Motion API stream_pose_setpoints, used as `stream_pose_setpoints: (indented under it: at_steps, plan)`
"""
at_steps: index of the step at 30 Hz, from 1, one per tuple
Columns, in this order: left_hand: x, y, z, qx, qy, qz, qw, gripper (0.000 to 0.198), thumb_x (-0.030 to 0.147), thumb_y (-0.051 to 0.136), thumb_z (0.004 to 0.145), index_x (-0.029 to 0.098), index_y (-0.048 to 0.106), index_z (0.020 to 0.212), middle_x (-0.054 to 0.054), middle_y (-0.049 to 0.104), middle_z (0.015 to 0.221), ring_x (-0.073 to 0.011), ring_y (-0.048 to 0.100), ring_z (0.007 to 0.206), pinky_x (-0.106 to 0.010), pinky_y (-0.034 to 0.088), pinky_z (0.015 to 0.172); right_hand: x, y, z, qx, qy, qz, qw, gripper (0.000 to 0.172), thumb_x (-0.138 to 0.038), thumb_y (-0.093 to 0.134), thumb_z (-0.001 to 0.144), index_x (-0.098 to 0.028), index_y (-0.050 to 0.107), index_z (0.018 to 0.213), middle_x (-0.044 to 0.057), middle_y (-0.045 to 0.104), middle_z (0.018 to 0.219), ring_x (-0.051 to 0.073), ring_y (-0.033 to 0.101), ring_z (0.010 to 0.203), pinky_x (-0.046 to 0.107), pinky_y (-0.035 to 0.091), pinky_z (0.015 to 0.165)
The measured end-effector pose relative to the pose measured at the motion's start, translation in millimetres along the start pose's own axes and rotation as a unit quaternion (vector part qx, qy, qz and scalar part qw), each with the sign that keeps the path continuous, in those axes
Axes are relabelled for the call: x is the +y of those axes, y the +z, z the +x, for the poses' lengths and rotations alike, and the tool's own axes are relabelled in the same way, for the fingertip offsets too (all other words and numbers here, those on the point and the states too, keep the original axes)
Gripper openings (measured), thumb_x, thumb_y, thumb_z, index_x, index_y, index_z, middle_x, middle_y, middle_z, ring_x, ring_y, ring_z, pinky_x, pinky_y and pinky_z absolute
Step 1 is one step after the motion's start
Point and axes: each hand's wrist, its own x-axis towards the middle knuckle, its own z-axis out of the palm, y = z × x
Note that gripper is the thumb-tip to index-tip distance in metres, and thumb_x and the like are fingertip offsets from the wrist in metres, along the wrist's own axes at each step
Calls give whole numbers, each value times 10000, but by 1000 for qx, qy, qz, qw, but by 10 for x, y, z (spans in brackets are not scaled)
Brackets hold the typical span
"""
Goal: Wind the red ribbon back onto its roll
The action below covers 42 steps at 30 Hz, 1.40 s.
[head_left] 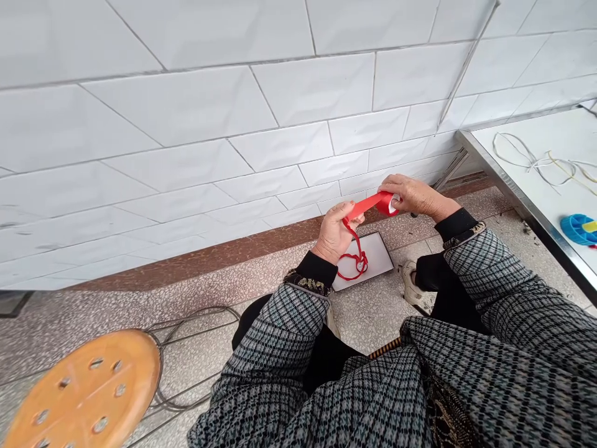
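Taking the shallow white rectangular tray with a dark rim [380, 260] as the landmark, the roll of glossy red tape with a white core [386, 204] is held in the air, higher than the tray and toward its right side. The right hand [409, 194] has its fingers curled over the roll, with a fingertip at the core; this grip appears to steady the roll yet leave it able to unwind. A flat red strip of tape [365, 206] runs from the roll to the left hand [334, 231], which is above the tray's left part; its thumb presses on top of the strip and its fingers are closed beneath. The separation of the hands seems to serve to draw the strip straight. The roll thus lies under the right fingers and apart from the left ones. A thin red knotted cord [358, 246] hangs from the left hand over the tray, probably gripped along with the strip; whether its loop touches the tray cannot be determined. A white-topped table with a metal edge [532, 193] stands right of the tray; a round orange perforated stool [84, 401] stands left of it.
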Motion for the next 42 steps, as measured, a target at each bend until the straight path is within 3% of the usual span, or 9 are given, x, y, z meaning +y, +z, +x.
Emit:
stream_pose_setpoints:
  at_steps: [7,11,14,18,22,27,31,37,42]
  plan:
    - [-9,54,-66,-79,7,-26,996,584,348,989,723,194,434,624,72,373,544,-63,396,524,-223,345,558,26,14,31,39,22,67,997,611,-43,618,769,-218,744,1341,116,737,1284,292,694,1132,452,593,1029]
    - [-53,39,-89,-82,-46,1,996,384,279,1004,683,196,661,832,110,391,540,-41,323,471,-206,272,517,59,-8,38,83,56,115,988,664,-68,649,728,-161,692,1384,144,752,1281,297,714,1076,448,599,993]
    - [-90,26,-95,-82,-85,28,993,448,309,1019,664,145,767,996,99,464,562,-28,331,457,-205,254,499,78,-36,41,84,86,121,985,591,-74,659,705,-170,705,1286,124,776,1192,291,717,1008,433,595,947]
    - [-85,25,-91,-72,-67,50,994,392,350,1028,642,144,732,794,65,508,567,-38,403,472,-213,304,508,83,-41,48,54,97,116,987,527,-62,660,694,-188,718,1203,97,784,1107,275,707,946,412,578,916]
    - [-42,46,-94,-45,-12,93,995,400,404,1025,632,146,737,735,5,628,650,-61,491,530,-233,377,545,53,7,46,-2,103,101,990,599,-41,656,703,-189,701,1282,102,794,1154,261,713,932,378,561,885]
    - [-31,59,-106,-47,45,139,988,447,523,1000,677,157,744,707,42,504,536,-49,391,487,-228,268,507,-47,40,39,-109,131,61,984,708,-67,663,758,-191,614,1453,77,791,999,253,699,857,354,528,829]
    - [-28,53,-91,-57,55,129,988,510,580,965,737,180,661,651,69,396,477,-47,325,449,-236,240,489,-127,32,48,-149,133,64,978,709,-69,661,769,-177,591,1466,93,789,1016,251,689,875,345,518,826]
    - [6,40,-101,-63,71,89,991,664,633,963,744,205,479,590,90,292,439,-51,291,427,-238,238,485,-117,-10,62,-116,158,107,975,661,-29,658,756,-168,641,1402,68,776,965,225,663,830,335,518,835]
    - [-39,63,-160,-111,21,96,989,652,631,997,699,191,525,606,84,345,467,-45,315,447,-237,244,504,-38,-96,76,-45,171,178,968,417,-83,737,742,-152,751,1152,86,765,1021,225,680,877,350,552,870]
